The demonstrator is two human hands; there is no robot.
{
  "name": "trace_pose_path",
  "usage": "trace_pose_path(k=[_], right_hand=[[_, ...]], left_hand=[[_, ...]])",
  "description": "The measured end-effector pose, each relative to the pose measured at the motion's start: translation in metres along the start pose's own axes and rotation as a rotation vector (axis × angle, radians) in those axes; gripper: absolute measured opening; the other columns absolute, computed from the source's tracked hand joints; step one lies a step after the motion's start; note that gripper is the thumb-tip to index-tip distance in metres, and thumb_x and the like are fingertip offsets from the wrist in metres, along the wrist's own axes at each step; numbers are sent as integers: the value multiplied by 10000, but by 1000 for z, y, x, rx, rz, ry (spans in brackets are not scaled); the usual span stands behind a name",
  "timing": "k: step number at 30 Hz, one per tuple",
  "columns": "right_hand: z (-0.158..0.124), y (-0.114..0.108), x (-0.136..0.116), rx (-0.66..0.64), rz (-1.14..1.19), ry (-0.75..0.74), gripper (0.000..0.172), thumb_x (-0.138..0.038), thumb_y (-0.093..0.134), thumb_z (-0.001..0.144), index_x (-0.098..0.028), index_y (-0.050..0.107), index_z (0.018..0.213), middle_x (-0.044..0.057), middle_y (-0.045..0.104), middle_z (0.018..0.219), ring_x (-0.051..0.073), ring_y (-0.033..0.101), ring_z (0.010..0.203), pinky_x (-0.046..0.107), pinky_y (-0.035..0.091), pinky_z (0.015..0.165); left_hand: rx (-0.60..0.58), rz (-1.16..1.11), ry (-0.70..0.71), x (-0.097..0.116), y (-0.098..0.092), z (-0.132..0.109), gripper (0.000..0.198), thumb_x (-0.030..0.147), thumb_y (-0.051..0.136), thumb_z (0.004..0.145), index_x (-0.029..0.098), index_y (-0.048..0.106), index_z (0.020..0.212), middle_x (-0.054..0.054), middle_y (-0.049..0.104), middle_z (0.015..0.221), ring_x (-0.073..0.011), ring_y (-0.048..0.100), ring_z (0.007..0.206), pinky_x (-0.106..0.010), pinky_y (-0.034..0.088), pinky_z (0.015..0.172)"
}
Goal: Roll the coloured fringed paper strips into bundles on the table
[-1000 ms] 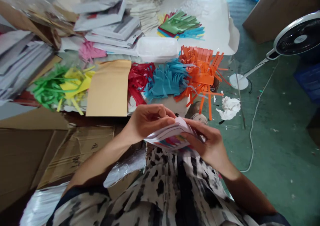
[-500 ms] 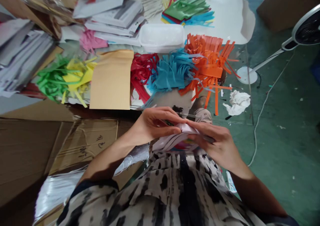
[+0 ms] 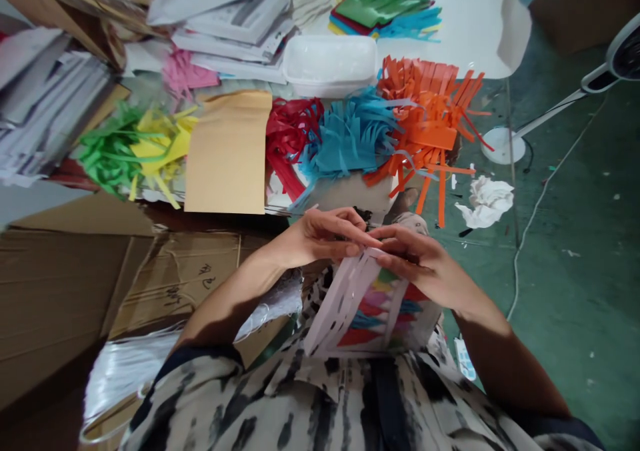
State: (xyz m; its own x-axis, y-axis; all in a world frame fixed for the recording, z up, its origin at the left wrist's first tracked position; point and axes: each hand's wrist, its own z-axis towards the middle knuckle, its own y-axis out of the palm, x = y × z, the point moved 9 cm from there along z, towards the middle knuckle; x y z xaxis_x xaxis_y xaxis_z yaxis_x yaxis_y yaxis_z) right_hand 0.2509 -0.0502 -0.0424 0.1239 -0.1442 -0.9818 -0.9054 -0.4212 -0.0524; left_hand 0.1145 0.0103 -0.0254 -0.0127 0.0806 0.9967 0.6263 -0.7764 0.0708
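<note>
My left hand [image 3: 333, 236] and my right hand [image 3: 423, 259] meet in front of my shirt, fingertips close together. Between them is a white packet [image 3: 353, 304] that seems layered, with a colourful pattern of pennants or strips on its face. My left fingers pinch its top left edge, while my right thumb and fingers are closed on the top right corner. Beyond the hands, at the table edge, lie a tan envelope [image 3: 227, 154] and fringed paper bunches in red [image 3: 293, 134], blue [image 3: 350, 138] and orange [image 3: 425, 118].
Green [image 3: 110, 148] and yellow [image 3: 163, 144] fringed paper lies at the left, near stacked white packets [image 3: 235, 28]. A white plastic tub [image 3: 330, 61] sits behind. Cardboard [image 3: 170, 278] is at lower left; a fan [image 3: 623, 51] and crumpled tissue [image 3: 486, 201] are at right.
The packet's patterned face has tilted into fuller view and hangs lower against my shirt. My fingers have shifted slightly at its top edge. The view has swung a little.
</note>
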Motion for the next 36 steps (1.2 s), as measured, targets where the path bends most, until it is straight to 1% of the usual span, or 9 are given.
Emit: trace_pose_path(k=[8, 13, 17, 20, 23, 26, 30, 33, 36], right_hand=[[13, 10, 8, -86, 235, 37, 251, -464, 648, 1017, -254, 611, 1150, 6, 710, 1002, 136, 630, 859, 255, 473, 697], [13, 6, 1, 6, -7, -30, 274, -485, 587, 1040, -262, 607, 1196, 33, 725, 1083, 185, 675, 962, 325, 548, 834], [-5, 1, -19, 130, -272, -127, 414, -495, 561, 1047, -317, 546, 1420, 67, 657, 1406, 263, 629, 1298, 437, 508, 1097], [-27, 11, -41, 62, -372, -180, 798, -691, 555, 979, -349, 299, 1653, 77, 396, 1701, 347, 422, 1540, 534, 416, 1234], [-46, 20, -79, 91, -583, -313, 1091, -823, 619, 846, -286, 210, 1703, 100, 247, 1767, 409, 294, 1602, 572, 361, 1283], [-57, 23, -122, 293, -798, -484, 1020, -743, 639, 889, -252, 256, 1696, 125, 285, 1749, 421, 320, 1589, 608, 341, 1295], [-61, 24, -158, 505, -911, -693, 695, -475, 627, 983, -314, 422, 1627, 83, 444, 1673, 412, 422, 1539, 670, 350, 1277], [-59, 12, -158, 650, -896, -726, 665, -130, 607, 937, -351, 520, 1558, 44, 470, 1658, 365, 475, 1506, 630, 418, 1237], [-50, 6, -140, 655, -771, -731, 699, -84, 576, 905, -293, 504, 1568, 74, 454, 1663, 361, 504, 1479, 604, 477, 1181]], left_hand=[[22, -208, 31, -9, 0, 8, 231, 438, 872, 826, 251, 865, 961, -70, 659, 962, -179, 624, 898, -303, 491, 785], [3, -283, 2, -12, 0, 7, 235, 433, 885, 810, 224, 841, 910, -84, 703, 1035, -186, 656, 903, -304, 493, 783], [71, -276, -27, -13, -9, 0, 245, 416, 890, 806, 195, 814, 878, -94, 738, 1008, -196, 687, 880, -288, 495, 716], [205, -275, 17, 1, -27, -8, 272, 443, 878, 819, 189, 790, 863, -76, 734, 944, -174, 681, 858, -266, 502, 717], [410, -251, 130, 36, -54, -18, 318, 488, 881, 805, 196, 758, 840, -57, 715, 895, -155, 660, 830, -258, 523, 740], [564, -200, 299, 83, -78, -34, 364, 513, 915, 741, 215, 708, 758, -31, 678, 821, -139, 615, 720, -251, 514, 651], [849, -100, 598, 131, -101, -73, 404, 531, 931, 700, 236, 662, 757, 2, 624, 804, -129, 579, 692, -246, 533, 644], [1023, 127, 801, 142, -91, -97, 347, 478, 925, 736, 222, 699, 798, -14, 651, 836, -148, 624, 819, -249, 548, 761], [1096, 381, 791, 130, -63, -92, 170, 306, 888, 811, 205, 756, 846, -40, 712, 900, -166, 670, 911, -261, 545, 792]])
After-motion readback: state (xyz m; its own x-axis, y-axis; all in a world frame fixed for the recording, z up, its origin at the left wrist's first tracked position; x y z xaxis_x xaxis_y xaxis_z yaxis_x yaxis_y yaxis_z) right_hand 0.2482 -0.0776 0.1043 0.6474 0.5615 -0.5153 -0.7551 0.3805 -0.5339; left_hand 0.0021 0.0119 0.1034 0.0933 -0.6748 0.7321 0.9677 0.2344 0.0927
